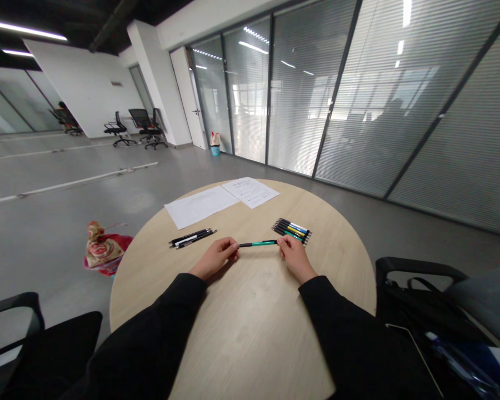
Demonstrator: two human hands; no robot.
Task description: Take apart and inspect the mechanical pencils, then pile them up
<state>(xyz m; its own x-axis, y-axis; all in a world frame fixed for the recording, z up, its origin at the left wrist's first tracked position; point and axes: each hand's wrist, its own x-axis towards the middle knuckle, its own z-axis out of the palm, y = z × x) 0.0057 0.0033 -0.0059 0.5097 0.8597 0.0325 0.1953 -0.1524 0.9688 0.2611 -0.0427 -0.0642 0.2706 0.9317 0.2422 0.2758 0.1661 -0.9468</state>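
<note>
A green and black pen [258,243] is stretched level between my two hands above the round wooden table [250,311]. My left hand [217,256] pinches its dark left end, and my right hand [295,256] grips the right end. Just beyond my right hand lies a row of several pens [291,228] with blue, yellow, white and green parts, partly covered by that hand. To the left of my left hand rests a small group of black and white pens [191,238].
Two paper sheets, one blank-looking [202,205] and one printed [250,191], lie at the table's far edge. A chair with a bag [425,305] stands at the right, another chair [45,344] at the left. A red and beige bag [104,250] is beside the table.
</note>
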